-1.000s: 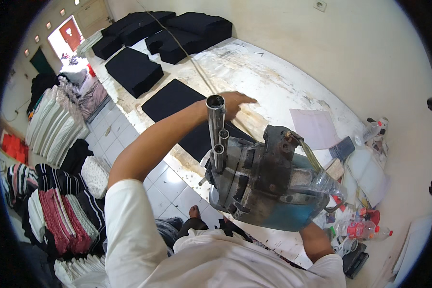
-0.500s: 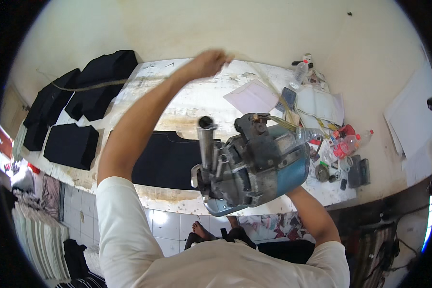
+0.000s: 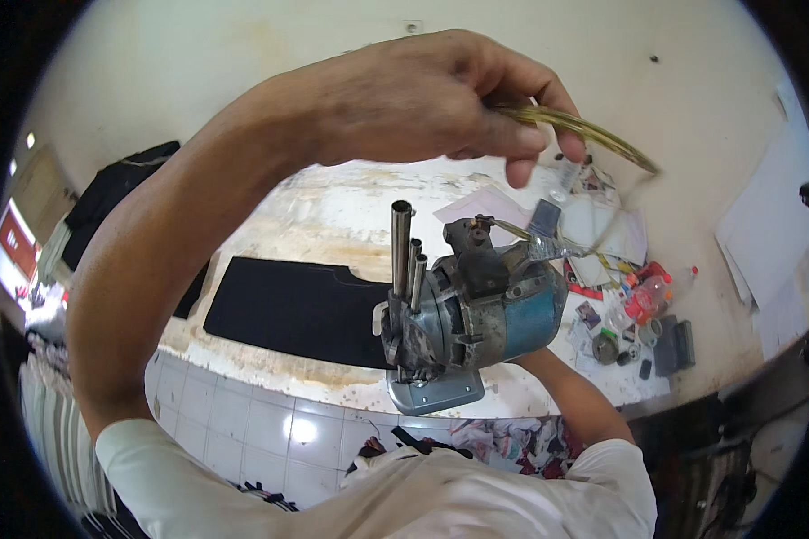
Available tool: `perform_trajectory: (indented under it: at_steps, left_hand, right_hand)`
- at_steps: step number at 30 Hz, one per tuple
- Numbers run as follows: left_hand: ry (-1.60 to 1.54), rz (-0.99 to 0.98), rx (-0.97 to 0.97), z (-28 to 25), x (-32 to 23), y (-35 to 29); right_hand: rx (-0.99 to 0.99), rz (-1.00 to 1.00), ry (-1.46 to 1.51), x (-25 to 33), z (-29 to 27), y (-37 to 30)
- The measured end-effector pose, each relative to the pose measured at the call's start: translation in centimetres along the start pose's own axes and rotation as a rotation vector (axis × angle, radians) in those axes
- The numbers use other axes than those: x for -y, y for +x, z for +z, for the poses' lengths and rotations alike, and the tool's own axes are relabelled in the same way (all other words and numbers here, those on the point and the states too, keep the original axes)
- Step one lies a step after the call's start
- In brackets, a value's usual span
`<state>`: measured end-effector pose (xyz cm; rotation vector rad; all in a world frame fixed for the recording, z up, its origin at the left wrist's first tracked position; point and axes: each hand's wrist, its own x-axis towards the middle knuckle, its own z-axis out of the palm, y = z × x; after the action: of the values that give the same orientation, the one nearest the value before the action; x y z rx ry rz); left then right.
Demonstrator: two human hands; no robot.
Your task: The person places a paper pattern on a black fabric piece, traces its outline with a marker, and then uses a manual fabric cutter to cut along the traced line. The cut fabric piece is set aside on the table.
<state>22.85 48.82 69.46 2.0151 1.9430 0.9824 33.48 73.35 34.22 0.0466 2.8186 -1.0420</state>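
My left hand (image 3: 449,99) is raised in front of the wall, its fingers closed around a looped yellowish power cord (image 3: 598,135). Below it stands a cloth cutting machine (image 3: 490,310) with a blue-grey motor, upright metal tubes and a flat base plate; a cord leaves its top. My right forearm (image 3: 562,391) reaches behind the motor, and that hand is hidden there. To the machine's left lies a flat black fabric piece (image 3: 297,310), its right end passing behind the machine.
The worn white table (image 3: 288,216) carries a pale paper sheet (image 3: 485,208), a clear bottle (image 3: 562,180), red-tinted bottles (image 3: 647,296) and a tape roll (image 3: 604,348) at right. Black fabric stacks (image 3: 121,198) are at far left. Fabric scraps (image 3: 512,440) lie on the tiled floor.
My left hand has come up and closer, now showing the looped cord in its fingers. The cutting machine appears more upright, and the stretched cord over the black stacks is gone from there.
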Motion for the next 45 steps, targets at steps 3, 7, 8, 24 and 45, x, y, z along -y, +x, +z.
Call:
perform_trajectory:
  at_steps: [3, 7, 8, 24, 45]
  left_hand:
    - [-0.231, -0.018, 0.232, 1.1, -1.3, -4.6]
    - [-0.240, -0.507, 0.771, 5.7, -4.3, -13.3]
    - [-0.259, -0.657, 0.750, 8.7, -4.6, -15.3]
    - [-0.245, -0.959, -0.533, 26.4, 5.2, -25.1]
    - [-0.022, -0.138, -0.589, 14.4, 12.9, -16.7]
  right_hand:
    - [0.039, -0.034, 0.002, -0.2, -0.2, 0.0]
    - [0.081, -0.073, 0.013, -0.7, -0.4, -0.4]
    - [0.092, -0.080, 0.016, -0.8, -0.3, -0.5]
    - [0.184, 0.059, 0.149, -0.2, 2.1, -4.1]
    - [-0.126, 0.443, 0.321, 8.5, 12.4, -11.3]
